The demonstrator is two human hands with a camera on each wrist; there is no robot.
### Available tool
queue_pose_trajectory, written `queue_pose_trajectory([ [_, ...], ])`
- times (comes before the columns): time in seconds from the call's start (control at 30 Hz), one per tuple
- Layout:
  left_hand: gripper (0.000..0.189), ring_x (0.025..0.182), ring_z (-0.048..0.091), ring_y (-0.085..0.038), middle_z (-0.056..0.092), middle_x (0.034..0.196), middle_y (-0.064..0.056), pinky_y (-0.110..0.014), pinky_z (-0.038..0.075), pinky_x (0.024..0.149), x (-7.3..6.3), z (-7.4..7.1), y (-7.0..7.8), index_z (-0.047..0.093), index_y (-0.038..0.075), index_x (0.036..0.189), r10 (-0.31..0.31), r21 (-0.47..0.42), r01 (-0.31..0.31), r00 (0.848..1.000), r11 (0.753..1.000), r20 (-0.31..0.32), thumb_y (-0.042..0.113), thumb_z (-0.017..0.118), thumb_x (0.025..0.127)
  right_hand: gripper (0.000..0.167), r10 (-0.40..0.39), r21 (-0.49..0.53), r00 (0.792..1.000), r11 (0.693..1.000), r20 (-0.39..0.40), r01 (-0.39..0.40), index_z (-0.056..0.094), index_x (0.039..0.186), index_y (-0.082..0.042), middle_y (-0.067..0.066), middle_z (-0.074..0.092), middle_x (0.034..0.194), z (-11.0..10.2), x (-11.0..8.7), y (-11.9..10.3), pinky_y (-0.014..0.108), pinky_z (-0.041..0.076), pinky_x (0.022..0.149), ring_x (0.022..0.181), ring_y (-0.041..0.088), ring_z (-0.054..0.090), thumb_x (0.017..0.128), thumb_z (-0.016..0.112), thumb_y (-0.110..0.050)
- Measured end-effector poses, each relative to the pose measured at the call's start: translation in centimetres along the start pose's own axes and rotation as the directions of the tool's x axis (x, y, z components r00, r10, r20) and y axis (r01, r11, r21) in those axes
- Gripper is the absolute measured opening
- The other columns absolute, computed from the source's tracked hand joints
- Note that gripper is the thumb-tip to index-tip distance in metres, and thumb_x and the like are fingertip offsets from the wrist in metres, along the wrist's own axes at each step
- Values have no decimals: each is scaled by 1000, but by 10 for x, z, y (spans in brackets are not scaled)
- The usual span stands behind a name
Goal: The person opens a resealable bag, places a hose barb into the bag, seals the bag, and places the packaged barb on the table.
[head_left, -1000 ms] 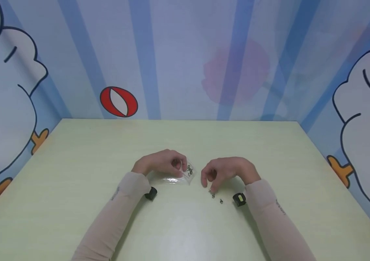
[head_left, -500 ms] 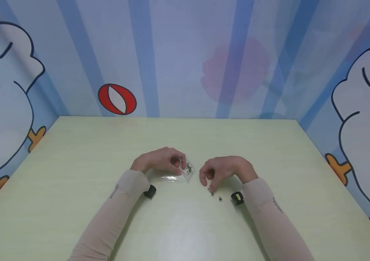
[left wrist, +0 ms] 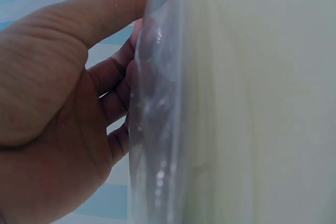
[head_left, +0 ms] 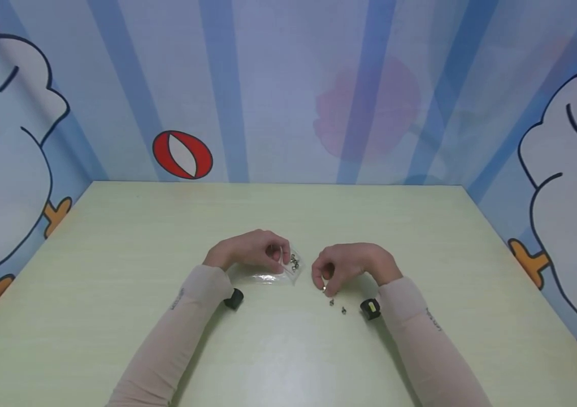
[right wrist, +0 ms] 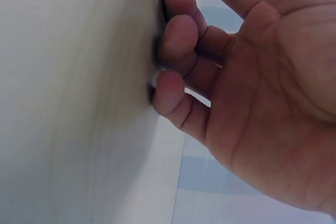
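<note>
My left hand pinches a clear plastic bag that lies on the table. Inside the bag's right end are several small dark metal screws. The left wrist view shows the bag's crinkled film held between thumb and fingers. To the right of the bag, my right hand reaches down to the tabletop and pinches one small shiny screw between thumb and forefinger. Two more loose screws, a nearer one and another, lie just below the fingertips. The right wrist view hides the pinch; the other fingers are bent near the table.
A pale yellow-green table spans the view, with its far edge against a blue striped wall. Black wrist devices, one on the left and one on the right, hang under the sleeves close to the tabletop.
The view shifts slightly. My right thumb and forefinger draw together on one screw, which moves a little away from the other two. My left hand stays on the bag.
</note>
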State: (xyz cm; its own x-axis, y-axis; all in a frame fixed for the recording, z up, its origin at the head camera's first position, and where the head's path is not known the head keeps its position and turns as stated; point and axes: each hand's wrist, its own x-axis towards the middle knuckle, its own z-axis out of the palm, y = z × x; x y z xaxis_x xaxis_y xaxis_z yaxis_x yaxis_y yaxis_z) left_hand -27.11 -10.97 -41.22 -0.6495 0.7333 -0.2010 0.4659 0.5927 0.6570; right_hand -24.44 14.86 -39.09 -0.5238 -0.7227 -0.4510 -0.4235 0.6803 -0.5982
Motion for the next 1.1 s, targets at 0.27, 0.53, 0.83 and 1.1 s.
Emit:
queue_pose_trajectory([
  [0.27,12,77,51,-14,55,79,2,-29,41,73,0,-2,1,67,20,95,17,6,-17,1000,1000,8,13,74,89,14,-17,12,1000,1000,-14,17,69,83,-18,-7,54,71,-6,0,1,28,39,68,68,9,47,79,77,-7],
  [0.53,11,79,52,-15,55,80,1,-30,41,74,-1,-1,-1,68,21,96,-6,-7,6,1000,1000,10,14,75,90,13,-40,46,999,998,3,40,67,85,-15,-4,57,78,-14,2,1,29,41,71,74,12,50,81,79,-11],
  [0.83,12,78,51,-15,55,80,1,-29,40,74,-2,-2,-1,68,20,96,-14,-21,14,1000,1000,7,14,75,89,13,-50,29,998,998,-34,51,68,86,-13,-4,58,79,-20,6,-3,28,41,69,73,12,49,81,77,-6],
  [1.1,12,78,51,-13,55,80,2,-28,40,74,-1,-1,-1,68,20,96,8,-3,-8,1000,1000,10,15,75,89,11,-82,-5,993,997,-87,82,68,89,-12,-3,60,82,-20,11,-8,28,44,72,77,12,52,84,73,-4],
])
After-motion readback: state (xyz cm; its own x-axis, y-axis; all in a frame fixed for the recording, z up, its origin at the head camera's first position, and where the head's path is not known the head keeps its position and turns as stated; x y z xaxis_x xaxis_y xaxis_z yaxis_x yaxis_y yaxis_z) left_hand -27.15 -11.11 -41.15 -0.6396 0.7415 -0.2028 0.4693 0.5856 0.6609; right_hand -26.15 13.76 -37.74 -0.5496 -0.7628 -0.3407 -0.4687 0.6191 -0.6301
